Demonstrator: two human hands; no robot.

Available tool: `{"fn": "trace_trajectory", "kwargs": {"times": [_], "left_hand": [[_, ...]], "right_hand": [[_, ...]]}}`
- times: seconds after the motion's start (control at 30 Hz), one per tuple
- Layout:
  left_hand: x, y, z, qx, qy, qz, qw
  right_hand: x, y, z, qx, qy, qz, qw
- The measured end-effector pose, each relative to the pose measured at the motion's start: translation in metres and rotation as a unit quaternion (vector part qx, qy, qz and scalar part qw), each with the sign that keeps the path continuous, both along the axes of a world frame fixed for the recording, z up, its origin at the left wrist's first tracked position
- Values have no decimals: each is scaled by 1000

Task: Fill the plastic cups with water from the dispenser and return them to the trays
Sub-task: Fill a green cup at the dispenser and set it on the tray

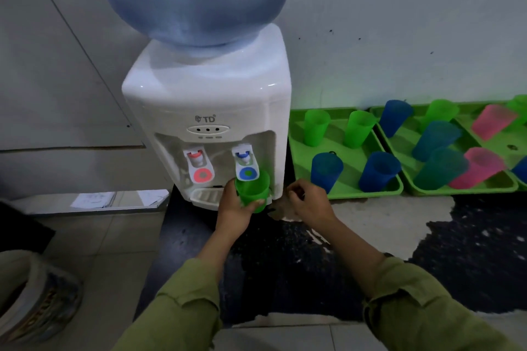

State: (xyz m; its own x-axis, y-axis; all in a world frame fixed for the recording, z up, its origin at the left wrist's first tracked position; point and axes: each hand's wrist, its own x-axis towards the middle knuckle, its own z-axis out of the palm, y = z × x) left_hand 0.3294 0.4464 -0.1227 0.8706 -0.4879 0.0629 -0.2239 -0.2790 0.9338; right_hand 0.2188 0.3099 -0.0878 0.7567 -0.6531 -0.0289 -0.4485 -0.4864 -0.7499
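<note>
- Gripping the green cup (252,191) under the dispenser's (205,94) blue tap (246,165) in the head view, left hand (236,208) wraps it; right hand (309,202) loosely curled, empty, beside.
- Risk: cup drifts off the spout or overfills, spilling; likely sloshes going to trays (379,189).

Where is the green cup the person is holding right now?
In the head view, the green cup is at centre, gripped by the left hand at the blue tap of the dispenser, left of the nearest green tray.
</note>
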Motion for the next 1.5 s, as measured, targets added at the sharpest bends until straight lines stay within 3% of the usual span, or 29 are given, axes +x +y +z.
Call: {"fn": "trace_trajectory", "kwargs": {"times": [0.33,0.43,0.7,0.87,1.17,1.5], "left_hand": [[-65,-26,-5,18,16,144,989],[-95,-36,-4,43,14,132,990],[-162,-97,38,5,3,41,999],[-176,-152,72,-10,-26,-36,999],[-189,-268,107,-42,-38,-139,989],[-230,-398,132,-11,-42,-290,956]], "right_hand": [[-76,-55,-1,-12,20,126,992],[-100,-69,1,6,23,156,987],[-148,-108,17,46,26,210,976],[-161,-149,38,60,-28,182,981],[-189,-237,66,30,-144,38,988],[-242,-359,84,4,-164,-68,984]]}}
